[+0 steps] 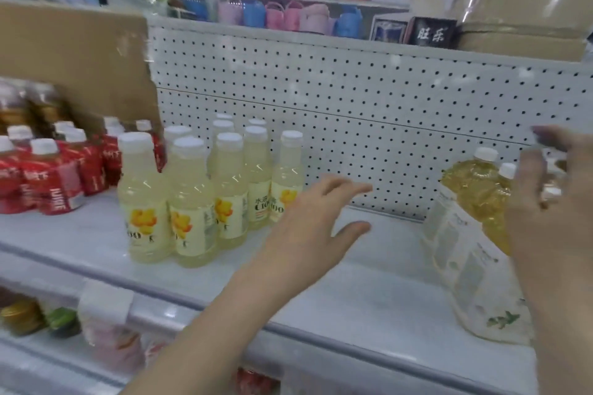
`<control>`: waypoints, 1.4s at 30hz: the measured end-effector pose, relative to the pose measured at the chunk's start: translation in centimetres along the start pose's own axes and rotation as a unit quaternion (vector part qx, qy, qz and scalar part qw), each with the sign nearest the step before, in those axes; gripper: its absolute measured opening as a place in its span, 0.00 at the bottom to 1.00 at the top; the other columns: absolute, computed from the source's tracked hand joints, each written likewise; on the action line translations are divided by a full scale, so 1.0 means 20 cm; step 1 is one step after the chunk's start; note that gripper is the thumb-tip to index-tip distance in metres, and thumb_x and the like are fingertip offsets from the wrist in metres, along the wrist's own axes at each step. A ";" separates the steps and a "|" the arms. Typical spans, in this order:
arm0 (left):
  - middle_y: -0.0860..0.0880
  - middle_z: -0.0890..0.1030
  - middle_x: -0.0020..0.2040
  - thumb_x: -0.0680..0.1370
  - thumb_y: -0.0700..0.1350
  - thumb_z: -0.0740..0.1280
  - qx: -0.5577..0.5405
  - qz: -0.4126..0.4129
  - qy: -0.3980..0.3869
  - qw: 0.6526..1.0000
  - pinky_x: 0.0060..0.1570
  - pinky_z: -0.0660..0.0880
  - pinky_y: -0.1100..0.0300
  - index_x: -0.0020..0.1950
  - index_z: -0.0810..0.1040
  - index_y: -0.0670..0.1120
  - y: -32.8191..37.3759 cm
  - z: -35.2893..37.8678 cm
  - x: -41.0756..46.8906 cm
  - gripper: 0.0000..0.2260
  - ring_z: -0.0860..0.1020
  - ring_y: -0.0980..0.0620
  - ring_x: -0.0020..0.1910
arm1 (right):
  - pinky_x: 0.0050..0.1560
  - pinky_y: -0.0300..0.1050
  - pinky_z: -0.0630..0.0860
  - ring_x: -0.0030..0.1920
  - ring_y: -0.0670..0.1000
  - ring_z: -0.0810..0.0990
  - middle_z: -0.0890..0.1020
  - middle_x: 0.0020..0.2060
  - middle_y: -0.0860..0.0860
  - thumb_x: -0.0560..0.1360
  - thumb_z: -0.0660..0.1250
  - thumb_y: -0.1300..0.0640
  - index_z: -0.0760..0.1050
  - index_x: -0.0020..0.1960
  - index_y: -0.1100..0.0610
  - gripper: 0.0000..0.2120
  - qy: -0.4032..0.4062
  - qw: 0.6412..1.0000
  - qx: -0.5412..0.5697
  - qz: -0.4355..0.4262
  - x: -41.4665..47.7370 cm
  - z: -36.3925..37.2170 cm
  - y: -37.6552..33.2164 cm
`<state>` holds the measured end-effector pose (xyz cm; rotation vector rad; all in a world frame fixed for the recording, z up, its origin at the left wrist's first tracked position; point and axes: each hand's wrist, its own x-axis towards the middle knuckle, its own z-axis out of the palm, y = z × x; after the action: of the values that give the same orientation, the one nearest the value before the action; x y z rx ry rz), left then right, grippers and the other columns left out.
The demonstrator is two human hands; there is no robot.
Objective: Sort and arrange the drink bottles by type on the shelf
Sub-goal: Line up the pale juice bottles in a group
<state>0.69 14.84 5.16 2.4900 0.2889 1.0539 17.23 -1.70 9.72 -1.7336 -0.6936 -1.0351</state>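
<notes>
Several pale yellow lemon drink bottles (192,202) with white caps stand grouped at the middle left of the white shelf (353,292). Red-labelled bottles (57,176) stand further left. At the right a golden tea bottle (465,234) with a white label leans tilted, a second white cap behind it. My left hand (314,221) hovers open over the shelf, just right of the lemon bottles, holding nothing. My right hand (545,202) is raised with spread fingers in front of the tea bottles, not gripping them.
A white pegboard (385,106) backs the shelf. A cardboard box (77,61) stands behind the red bottles. Small coloured baskets (288,18) and boxes sit on top of the unit. More bottles (22,317) show on the lower shelf at the left.
</notes>
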 end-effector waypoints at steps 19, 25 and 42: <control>0.47 0.80 0.61 0.79 0.52 0.66 0.342 -0.133 -0.209 0.906 0.52 0.74 0.54 0.68 0.77 0.49 -0.55 -0.60 0.66 0.18 0.78 0.45 0.59 | 0.48 0.48 0.71 0.48 0.54 0.73 0.82 0.59 0.58 0.83 0.64 0.47 0.68 0.72 0.53 0.21 -0.450 0.891 -0.039 0.032 -0.02 0.99 -0.51; 0.48 0.82 0.57 0.76 0.48 0.71 0.288 -0.124 -0.213 0.925 0.45 0.70 0.58 0.64 0.79 0.48 -0.53 -0.53 0.69 0.16 0.77 0.49 0.49 | 0.55 0.54 0.77 0.51 0.56 0.76 0.80 0.59 0.58 0.82 0.65 0.46 0.69 0.73 0.52 0.22 -0.434 0.899 -0.027 0.053 0.07 0.90 -0.31; 0.52 0.73 0.69 0.80 0.43 0.68 -0.021 -0.102 -0.121 0.987 0.60 0.72 0.58 0.74 0.67 0.52 -0.48 -0.08 0.69 0.23 0.75 0.49 0.64 | 0.55 0.55 0.80 0.52 0.49 0.82 0.80 0.56 0.47 0.79 0.70 0.50 0.70 0.72 0.46 0.23 -0.413 0.900 0.114 0.077 0.08 0.82 -0.05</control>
<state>8.78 28.60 10.55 2.4558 0.4313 0.6627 22.62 13.98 8.76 -1.9514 -1.1215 -0.0472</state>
